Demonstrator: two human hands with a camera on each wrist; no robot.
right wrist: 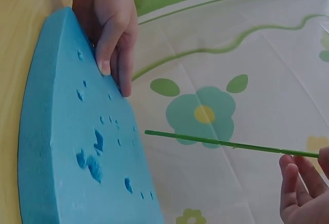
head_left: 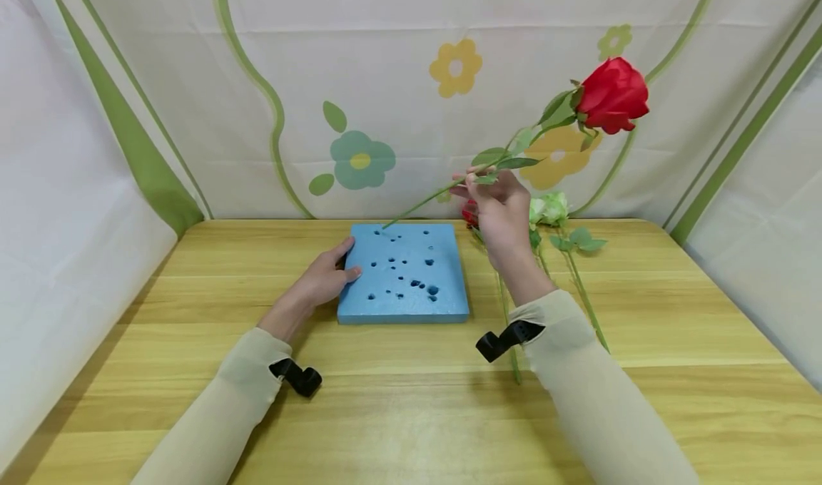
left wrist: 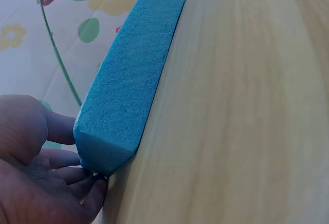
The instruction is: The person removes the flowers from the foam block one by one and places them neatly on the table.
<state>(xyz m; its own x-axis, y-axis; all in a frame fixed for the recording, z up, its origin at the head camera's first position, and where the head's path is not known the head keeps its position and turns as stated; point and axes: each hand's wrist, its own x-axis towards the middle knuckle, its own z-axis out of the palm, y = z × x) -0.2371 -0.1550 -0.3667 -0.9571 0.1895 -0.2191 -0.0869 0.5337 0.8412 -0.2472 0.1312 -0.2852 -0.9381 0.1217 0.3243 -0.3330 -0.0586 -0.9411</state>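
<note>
My right hand (head_left: 504, 210) pinches the green stem of a red rose (head_left: 614, 96), whose bloom leans up to the right. The lower stem (right wrist: 216, 142) slants down toward a blue foam block (head_left: 411, 274). In the right wrist view its tip stands free of the block, at the far side. Several holes of different sizes pit the block's top face. At the block's left edge, my left hand (head_left: 327, 277) grips it with thumb and fingers; the left wrist view shows that hand (left wrist: 46, 167) around a corner of the block.
Right of the block, partly behind my right forearm, lie another red rose (head_left: 470, 214) and pale green-white flowers (head_left: 551, 208) with long stems on the wooden table (head_left: 385, 399). A patterned cloth (head_left: 398, 64) hangs behind the table, with white cloth at both sides.
</note>
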